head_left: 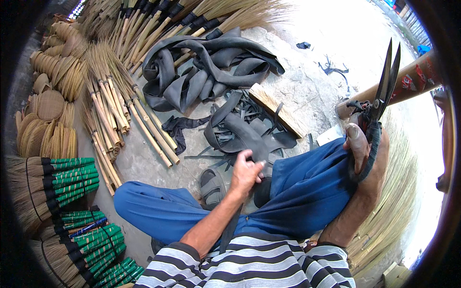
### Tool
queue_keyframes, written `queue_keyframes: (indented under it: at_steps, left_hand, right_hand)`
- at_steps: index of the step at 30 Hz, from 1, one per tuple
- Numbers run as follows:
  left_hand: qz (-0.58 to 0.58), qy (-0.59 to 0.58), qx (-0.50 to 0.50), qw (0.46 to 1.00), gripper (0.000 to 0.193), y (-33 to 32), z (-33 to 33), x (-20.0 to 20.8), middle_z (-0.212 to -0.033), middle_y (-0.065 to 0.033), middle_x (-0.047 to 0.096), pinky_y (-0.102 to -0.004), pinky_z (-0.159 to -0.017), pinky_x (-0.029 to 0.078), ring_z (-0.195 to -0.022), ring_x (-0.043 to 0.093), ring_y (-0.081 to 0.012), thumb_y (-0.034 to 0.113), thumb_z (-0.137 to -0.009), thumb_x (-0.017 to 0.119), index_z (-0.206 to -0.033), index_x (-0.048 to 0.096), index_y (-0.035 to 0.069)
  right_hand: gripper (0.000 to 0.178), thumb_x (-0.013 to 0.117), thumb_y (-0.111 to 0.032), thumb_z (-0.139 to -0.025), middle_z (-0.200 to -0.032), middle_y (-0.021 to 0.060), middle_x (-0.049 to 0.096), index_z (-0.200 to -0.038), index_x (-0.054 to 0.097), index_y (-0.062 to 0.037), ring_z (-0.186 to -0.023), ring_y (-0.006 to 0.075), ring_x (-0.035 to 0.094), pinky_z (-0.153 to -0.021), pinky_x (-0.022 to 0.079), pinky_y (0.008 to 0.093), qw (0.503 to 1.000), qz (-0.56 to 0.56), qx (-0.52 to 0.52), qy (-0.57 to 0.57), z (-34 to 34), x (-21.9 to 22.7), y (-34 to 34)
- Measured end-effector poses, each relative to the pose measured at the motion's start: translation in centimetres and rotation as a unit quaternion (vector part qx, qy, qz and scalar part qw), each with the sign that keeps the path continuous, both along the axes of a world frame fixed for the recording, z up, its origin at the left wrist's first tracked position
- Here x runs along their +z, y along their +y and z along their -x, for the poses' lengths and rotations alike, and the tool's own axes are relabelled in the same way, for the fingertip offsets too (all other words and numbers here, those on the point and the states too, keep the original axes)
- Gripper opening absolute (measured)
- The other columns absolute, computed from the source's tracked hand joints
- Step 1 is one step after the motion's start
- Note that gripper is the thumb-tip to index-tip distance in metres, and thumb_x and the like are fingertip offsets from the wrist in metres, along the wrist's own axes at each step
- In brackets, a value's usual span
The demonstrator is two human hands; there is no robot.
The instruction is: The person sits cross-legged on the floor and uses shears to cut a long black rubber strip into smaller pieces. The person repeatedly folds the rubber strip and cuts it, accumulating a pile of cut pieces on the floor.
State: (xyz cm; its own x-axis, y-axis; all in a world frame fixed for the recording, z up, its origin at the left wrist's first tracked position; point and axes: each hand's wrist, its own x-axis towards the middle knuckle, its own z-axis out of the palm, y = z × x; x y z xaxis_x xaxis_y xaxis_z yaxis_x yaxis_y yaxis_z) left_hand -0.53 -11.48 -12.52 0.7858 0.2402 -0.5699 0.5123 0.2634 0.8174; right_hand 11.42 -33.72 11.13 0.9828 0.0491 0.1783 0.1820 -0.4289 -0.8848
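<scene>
"Striped shirt [240, 261] closest to us, then the blue trousers [307, 185]. What do the hands have?"

"Scissors [378, 103] in the right hand [377, 156], above the right knee. Its fingers are closed around the handles, with the thumb toward us. The blades point up, slightly parted."

"And the left hand [246, 176]?"

"Fingers curled, at the lower end of a wide black rubber strip [245, 132] between the knees. It's blurred, so I can't tell whether it pinches the strip or only touches it."

"What's around that strip?"

"Thin rubber scraps lie behind it, and a wooden block [278, 111] slants just beside them. A grey sandal [211, 187] is near the left hand."

"Farther out?"

"Beyond the scraps, a big tangle of black rubber [185, 89] lies on the pale ground. Left of that are bamboo-handled brooms [108, 105], and more of them fan out above."

"At the edges?"

"Green-handled brooms [74, 177] bundled at far left, below stacked woven pieces [50, 105]. At right, a brown pole [413, 79] passes behind the scissors, and long straw [391, 192] lies beside the right forearm."
</scene>
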Motion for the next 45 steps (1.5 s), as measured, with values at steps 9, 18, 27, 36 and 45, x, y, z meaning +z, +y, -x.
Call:
queue_keyframes:
  at_steps: [9, 18, 27, 36, 45]
  left_hand:
    - [0.12, 0.232, -0.014, 0.965, 0.044, -0.5, 4.7, -7.9, -0.097, -0.0087, 0.074, -0.0262, -0.049, 0.045, -0.058, 0.063, -0.0123, 0.02, -0.087, 0.084, -0.123, 0.064, 0.002]
    - [-0.067, 0.144, -0.018, 0.987, 0.034, -0.9, 3.8, -10.3, -0.097, -0.0091, 0.075, -0.0365, -0.083, 0.054, -0.089, 0.07, -0.0254, 0.018, -0.08, 0.083, -0.109, 0.071, 0.004]
    - [0.016, 0.152, -0.013, 0.988, 0.052, -1.4, 3.0, -9.6, -0.104, -0.0094, 0.074, -0.0335, -0.083, 0.054, -0.093, 0.07, -0.0215, 0.02, -0.081, 0.083, -0.127, 0.068, 0.001]
    - [0.146, 0.216, 0.006, 0.965, 0.036, -0.7, -0.3, -7.0, -0.094, -0.003, 0.071, -0.0306, -0.073, 0.051, -0.084, 0.068, -0.018, 0.015, -0.078, 0.085, -0.108, 0.065, 0.008]
    - [0.267, -0.089, -0.034, 0.959, 0.022, 5.4, -10.1, 10.8, -0.099, -0.0086, 0.075, -0.0325, -0.078, 0.062, -0.084, 0.072, -0.0178, 0.007, -0.092, 0.076, -0.113, 0.072, 0.002]
  right_hand:
    - [0.035, 0.078, -0.034, -0.096, -0.074, -0.0006, 0.05, -0.088, 0.06, -0.0043, -0.07, 0.0113, 0.046, -0.064, 0.04, 0.0302, 0.998, 0.036, 0.043, 0.011, 0.0, 0.8, -0.2]
    - [0.045, 0.08, -0.043, -0.092, -0.071, 0.0011, 0.049, -0.092, 0.063, -0.002, -0.065, 0.0129, 0.047, -0.06, 0.039, 0.0307, 0.994, 0.086, 0.065, 0.017, -0.4, 0.5, -0.7]
    - [0.033, 0.081, -0.028, -0.085, -0.07, 0.0081, 0.052, -0.09, 0.064, -0.0012, -0.065, 0.0196, 0.052, -0.063, 0.045, 0.0353, 0.994, 0.102, 0.047, 0.01, -0.4, 0.5, -0.8]
    - [0.033, 0.084, -0.026, -0.084, -0.073, 0.0108, 0.056, -0.089, 0.063, -0.0011, -0.067, 0.023, 0.052, -0.066, 0.044, 0.0367, 0.989, 0.143, 0.038, 0.017, -0.1, 0.8, 0.1]
    - [0.027, 0.084, -0.023, -0.088, -0.078, -0.0017, 0.06, -0.097, 0.068, -0.0029, -0.073, 0.0078, 0.053, -0.067, 0.044, 0.0266, 0.966, -0.073, 0.198, 0.149, 1.5, 1.6, 4.8]
